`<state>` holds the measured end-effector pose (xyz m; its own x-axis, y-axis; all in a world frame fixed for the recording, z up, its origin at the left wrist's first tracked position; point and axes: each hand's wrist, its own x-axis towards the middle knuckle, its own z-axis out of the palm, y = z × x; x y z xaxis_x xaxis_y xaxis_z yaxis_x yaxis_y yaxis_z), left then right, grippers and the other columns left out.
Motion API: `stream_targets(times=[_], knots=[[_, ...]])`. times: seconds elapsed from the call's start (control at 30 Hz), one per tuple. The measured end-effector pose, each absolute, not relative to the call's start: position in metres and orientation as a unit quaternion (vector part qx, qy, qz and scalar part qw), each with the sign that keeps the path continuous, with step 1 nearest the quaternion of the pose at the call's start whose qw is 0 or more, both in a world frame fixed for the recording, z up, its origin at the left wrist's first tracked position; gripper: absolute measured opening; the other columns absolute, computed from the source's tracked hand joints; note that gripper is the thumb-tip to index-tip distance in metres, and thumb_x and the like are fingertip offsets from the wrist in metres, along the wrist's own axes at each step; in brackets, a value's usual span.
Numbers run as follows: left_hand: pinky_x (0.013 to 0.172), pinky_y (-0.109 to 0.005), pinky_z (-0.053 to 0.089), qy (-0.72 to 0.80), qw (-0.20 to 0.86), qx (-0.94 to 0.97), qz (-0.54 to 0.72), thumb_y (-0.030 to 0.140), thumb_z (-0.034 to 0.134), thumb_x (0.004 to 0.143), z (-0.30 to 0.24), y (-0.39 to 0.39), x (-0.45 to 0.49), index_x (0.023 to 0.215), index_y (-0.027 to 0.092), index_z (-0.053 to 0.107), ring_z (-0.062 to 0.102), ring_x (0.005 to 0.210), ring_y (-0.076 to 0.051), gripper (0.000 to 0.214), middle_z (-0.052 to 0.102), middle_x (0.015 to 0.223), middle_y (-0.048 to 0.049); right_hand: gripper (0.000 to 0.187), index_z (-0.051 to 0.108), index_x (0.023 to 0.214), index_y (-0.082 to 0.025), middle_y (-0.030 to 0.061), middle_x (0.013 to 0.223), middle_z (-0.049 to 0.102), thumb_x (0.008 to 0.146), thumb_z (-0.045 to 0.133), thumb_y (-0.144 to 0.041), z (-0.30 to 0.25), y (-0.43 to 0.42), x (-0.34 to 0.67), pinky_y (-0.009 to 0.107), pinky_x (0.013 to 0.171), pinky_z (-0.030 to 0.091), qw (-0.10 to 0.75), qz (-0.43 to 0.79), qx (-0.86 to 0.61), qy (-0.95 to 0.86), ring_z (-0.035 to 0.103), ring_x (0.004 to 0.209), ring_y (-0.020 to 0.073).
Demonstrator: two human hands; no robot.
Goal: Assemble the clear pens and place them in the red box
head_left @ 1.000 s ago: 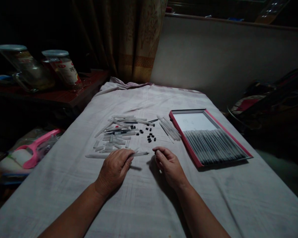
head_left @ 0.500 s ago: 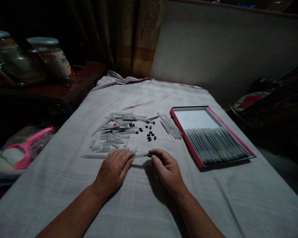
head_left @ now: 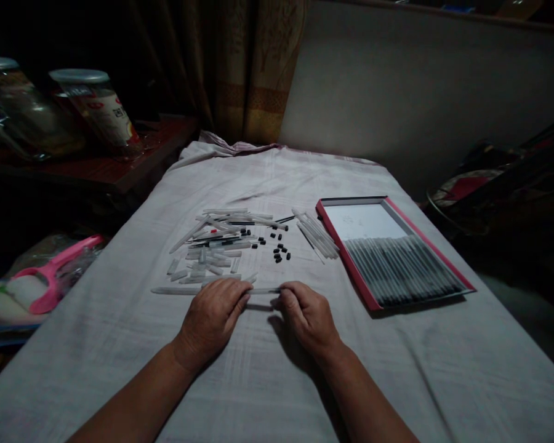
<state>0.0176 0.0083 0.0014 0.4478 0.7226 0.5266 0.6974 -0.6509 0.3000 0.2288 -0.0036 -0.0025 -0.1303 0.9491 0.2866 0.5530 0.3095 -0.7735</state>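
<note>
My left hand (head_left: 213, 315) is closed around a slim translucent pen (head_left: 264, 291), which lies level just over the cloth. At the pen's right end my right hand (head_left: 310, 315) pinches the tip, so its fingers hide that end. Beyond my hands are spread long clear pen barrels (head_left: 189, 234), short clear caps (head_left: 215, 261), dark refills (head_left: 221, 239) and small black plugs (head_left: 277, 252). Another long clear barrel (head_left: 173, 290) lies left of my left hand, partly covered by it.
To the right sits a red-edged box (head_left: 351, 264) with a row of pens (head_left: 401, 271) inside. A bundle of clear barrels (head_left: 316, 235) lies beside it. Lidded jars (head_left: 99, 111) stand on a wooden table at left, above a pink-handled item (head_left: 50, 286).
My right fingers have closed further over the pen's right end, covering the dark part seen before. My left hand has hardly moved.
</note>
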Motion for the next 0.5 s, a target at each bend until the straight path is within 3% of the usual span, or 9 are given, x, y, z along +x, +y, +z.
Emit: stream_targets(times=[0.1, 0.2, 0.33, 0.5], knots=[[0.076, -0.034, 0.054, 0.424, 0.025, 0.847, 0.319, 0.024, 0.046, 0.098, 0.0003, 0.0089, 0.0171, 0.103, 0.018, 0.062, 0.068, 0.083, -0.020, 0.018, 0.073, 0.091, -0.0067, 0.020, 0.062, 0.106, -0.020, 0.0041, 0.084, 0.071, 0.090, 0.051, -0.025, -0.0018, -0.0050, 0.2296, 0.024, 0.066, 0.052, 0.413, 0.290, -0.522, -0.688, 0.067, 0.071, 0.0152], [0.077, -0.034, 0.054, 0.422, 0.025, 0.848, 0.318, 0.024, 0.048, 0.097, -0.0011, 0.0087, 0.0166, 0.105, 0.018, 0.062, 0.068, 0.085, -0.020, 0.017, 0.073, 0.092, -0.0069, 0.015, 0.064, 0.091, -0.020, 0.0034, 0.078, 0.070, 0.090, 0.051, -0.026, -0.0015, -0.0046, 0.2298, 0.024, 0.064, 0.050, 0.409, 0.271, -0.522, -0.698, 0.066, 0.069, 0.0155], [0.076, -0.034, 0.054, 0.417, 0.024, 0.852, 0.315, 0.023, 0.048, 0.097, -0.0014, 0.0081, 0.0163, 0.104, 0.017, 0.062, 0.068, 0.083, -0.020, 0.016, 0.072, 0.092, -0.0071, 0.024, 0.062, 0.078, -0.020, 0.0016, 0.067, 0.066, 0.094, 0.047, -0.030, -0.0023, -0.0037, 0.2309, 0.024, 0.060, 0.048, 0.386, 0.274, -0.527, -0.706, 0.062, 0.062, 0.0143], [0.081, -0.035, 0.055, 0.426, 0.036, 0.850, 0.308, 0.024, 0.048, 0.097, -0.0011, 0.0080, 0.0151, 0.106, 0.018, 0.063, 0.069, 0.090, -0.021, 0.018, 0.073, 0.096, -0.0080, 0.016, 0.061, 0.101, -0.020, 0.0031, 0.082, 0.071, 0.090, 0.052, -0.027, -0.0018, -0.0053, 0.2319, 0.024, 0.064, 0.051, 0.406, 0.322, -0.522, -0.678, 0.067, 0.069, 0.0149]])
